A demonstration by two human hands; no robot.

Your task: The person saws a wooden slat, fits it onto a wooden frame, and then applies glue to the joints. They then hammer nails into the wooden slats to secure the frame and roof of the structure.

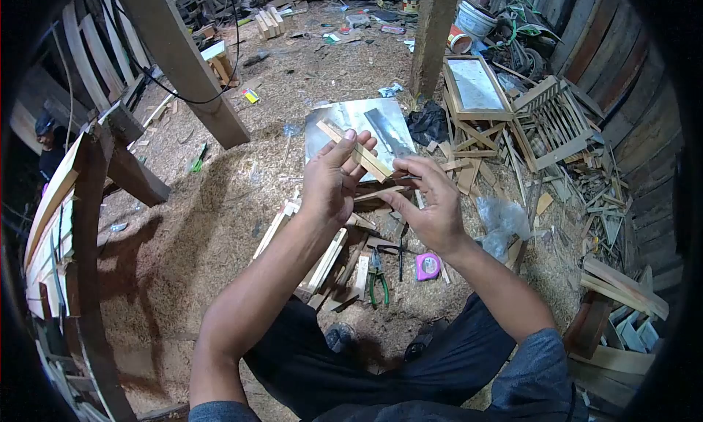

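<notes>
My left hand (338, 174) is wrapped round a short, pale wooden strip (372, 163), with the thumb on top and the fingers beneath. The strip slants down toward my right hand (432, 202). That hand is closed, its fingers curled by the strip's lower end; what they pinch there is too small and dark to make out. Behind both hands lies a shiny metal sheet (322, 140) with a dark, flat saw-like blade (388, 131) on it. Below them on the ground are green-handled pliers (378, 284), a pink tape measure (428, 267) and several wood pieces (327, 259).
Wooden posts (187, 63) rise at the left and centre back (433, 38). A wooden frame stand (477, 92) and a slatted piece (562, 122) stand at the right. A plastic bag (504, 221) lies beside my right forearm. Another person (50, 144) is at the far left. Wood shavings cover the floor.
</notes>
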